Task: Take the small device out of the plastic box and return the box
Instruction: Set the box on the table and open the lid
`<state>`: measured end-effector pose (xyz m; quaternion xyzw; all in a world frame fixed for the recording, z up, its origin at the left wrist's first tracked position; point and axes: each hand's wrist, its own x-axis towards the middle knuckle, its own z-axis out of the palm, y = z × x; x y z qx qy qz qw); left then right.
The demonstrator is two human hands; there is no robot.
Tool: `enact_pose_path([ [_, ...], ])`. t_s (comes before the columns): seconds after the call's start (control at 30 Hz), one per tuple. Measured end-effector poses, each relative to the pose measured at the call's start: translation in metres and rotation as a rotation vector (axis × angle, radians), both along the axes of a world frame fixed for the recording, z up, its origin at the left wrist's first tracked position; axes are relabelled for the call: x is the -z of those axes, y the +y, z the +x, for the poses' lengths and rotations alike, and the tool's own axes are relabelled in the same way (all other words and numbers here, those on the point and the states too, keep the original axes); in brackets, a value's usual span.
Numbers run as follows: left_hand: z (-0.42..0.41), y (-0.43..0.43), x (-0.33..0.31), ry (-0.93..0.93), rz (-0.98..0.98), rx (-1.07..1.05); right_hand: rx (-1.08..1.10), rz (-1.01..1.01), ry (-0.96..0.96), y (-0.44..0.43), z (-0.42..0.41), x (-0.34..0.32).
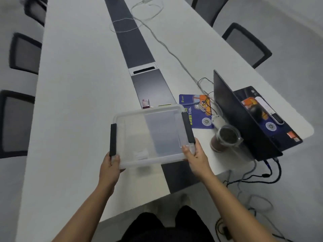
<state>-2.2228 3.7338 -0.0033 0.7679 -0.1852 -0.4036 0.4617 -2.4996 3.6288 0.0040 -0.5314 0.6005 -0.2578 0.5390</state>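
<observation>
A clear plastic box (152, 135) with a black latch on each short side is held over the near end of the long white table (78, 102). My left hand (110, 165) grips its near left corner, and my right hand (196, 155) grips its near right corner. The box looks empty apart from a faint label at its bottom. Just beyond the box's far edge, a small pinkish device (145, 103) stands on the table's dark centre strip (138, 49), and a thin flat item (164, 105) lies next to it.
An open dark laptop (248, 119) sits at the right, with a blue mouse pad (195, 110), tangled wires and a cup of dark drink (225, 138) beside it. A grey cable (166, 44) runs up the table. Mesh chairs (22, 53) line both sides.
</observation>
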Motion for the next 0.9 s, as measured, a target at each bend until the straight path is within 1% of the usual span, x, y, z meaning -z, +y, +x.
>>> enact_pose_path([
  [0.1, -0.006, -0.018, 0.008, -0.007, 0.008, -0.063, -0.122, -0.033, 0.033, -0.039, 0.0, 0.013],
  [0.27, -0.004, -0.044, 0.015, -0.023, 0.022, -0.065, -0.167, 0.043, 0.062, -0.078, 0.004, 0.024],
  [0.43, 0.011, -0.065, 0.014, -0.093, 0.088, -0.021, -0.111, 0.063, 0.117, -0.095, 0.014, 0.031],
  [0.5, 0.017, -0.074, 0.014, -0.14, 0.125, -0.024, -0.048, 0.071, 0.149, -0.103, 0.021, 0.032],
  [0.57, 0.021, -0.088, 0.012, -0.193, 0.135, -0.032, 0.01, 0.076, 0.204, -0.111, 0.028, 0.032],
  [0.63, 0.023, -0.102, 0.013, -0.271, 0.142, -0.026, 0.024, 0.065, 0.276, -0.117, 0.036, 0.03],
  [0.73, 0.025, -0.114, 0.019, -0.362, 0.145, -0.023, 0.04, 0.002, 0.378, -0.115, 0.047, 0.03],
  [0.8, 0.025, -0.115, 0.024, -0.427, 0.128, -0.036, 0.075, -0.083, 0.432, -0.109, 0.053, 0.03],
  [0.9, 0.025, -0.114, 0.031, -0.496, 0.099, -0.06, 0.106, -0.161, 0.453, -0.104, 0.061, 0.029],
])
